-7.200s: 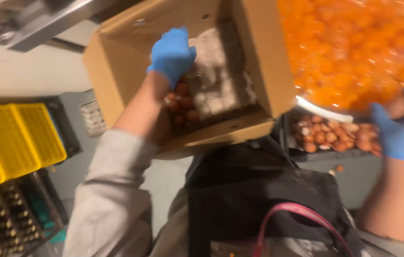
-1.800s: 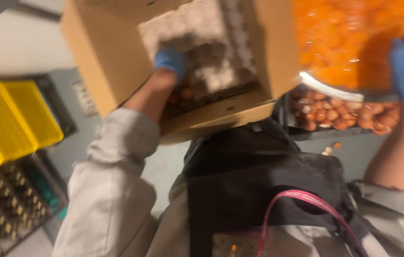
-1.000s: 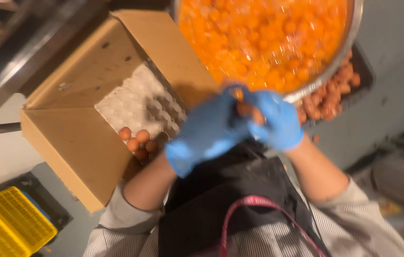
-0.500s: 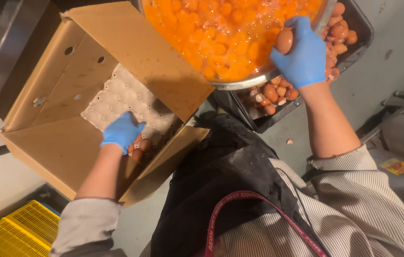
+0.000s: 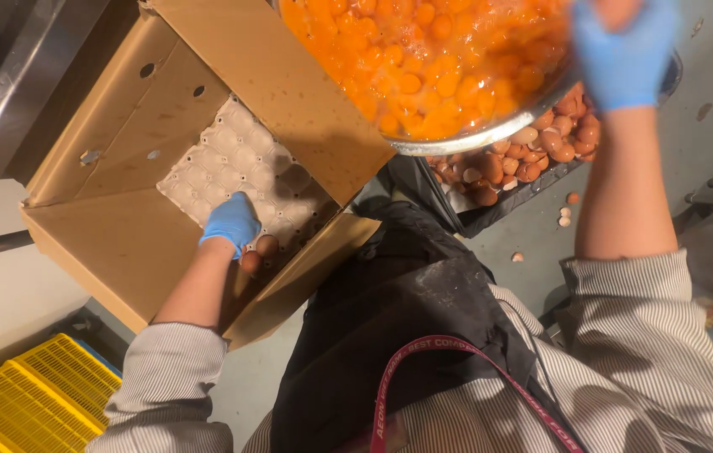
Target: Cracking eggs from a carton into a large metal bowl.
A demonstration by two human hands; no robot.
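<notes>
While the left hand (image 5: 230,225) reaches into the carton (image 5: 121,243), its gloved fingers curl down onto a brown egg (image 5: 266,245) on the tray (image 5: 230,164); a firm grip cannot be confirmed. Right hand (image 5: 623,50) closes around an egg above the bowl (image 5: 491,134) of yolks. Step in hand: pickup. Next, a secure lift seems required.
</notes>
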